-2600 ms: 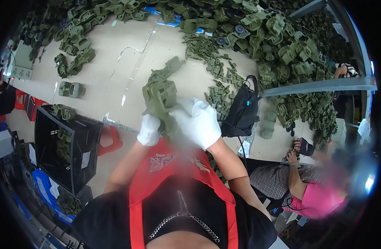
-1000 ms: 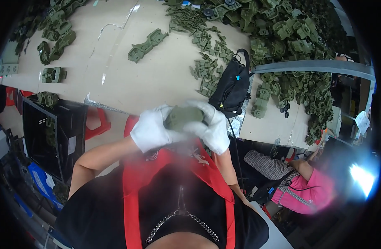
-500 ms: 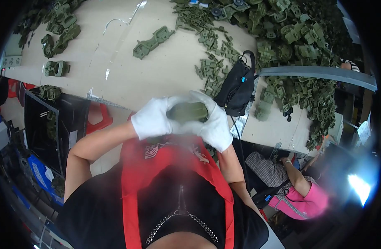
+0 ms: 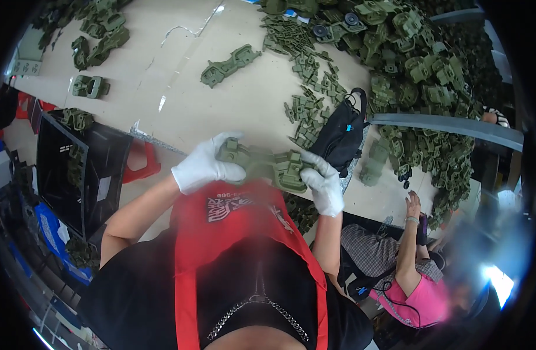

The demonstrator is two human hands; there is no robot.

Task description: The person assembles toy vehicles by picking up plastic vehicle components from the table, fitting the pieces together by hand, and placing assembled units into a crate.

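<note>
My left hand [image 4: 208,166], in a white glove, is closed around one end of a long olive-green plastic toy vehicle body [image 4: 261,163]. At its other end my right hand [image 4: 324,184], gloved in white too, grips it with fingers and thumb. The piece lies crosswise above my red apron, close to the table's near edge, and its middle is slightly blurred. A similar long green vehicle body [image 4: 230,65] rests on the table beyond my hands. Small green plastic parts [image 4: 309,111] are spread farther right, beside a black bag [image 4: 340,133].
Large heaps of green toy parts [image 4: 423,70] cover the table's right side, under a grey metal bar [image 4: 449,127]. A black crate [image 4: 84,175] and a red stool [image 4: 142,163] stand at left. A co-worker in pink [image 4: 417,297] reaches to the table at right.
My hands have moved apart, from cupping a rounded green piece to holding the long body by both ends. The co-worker's arm has stretched toward the table.
</note>
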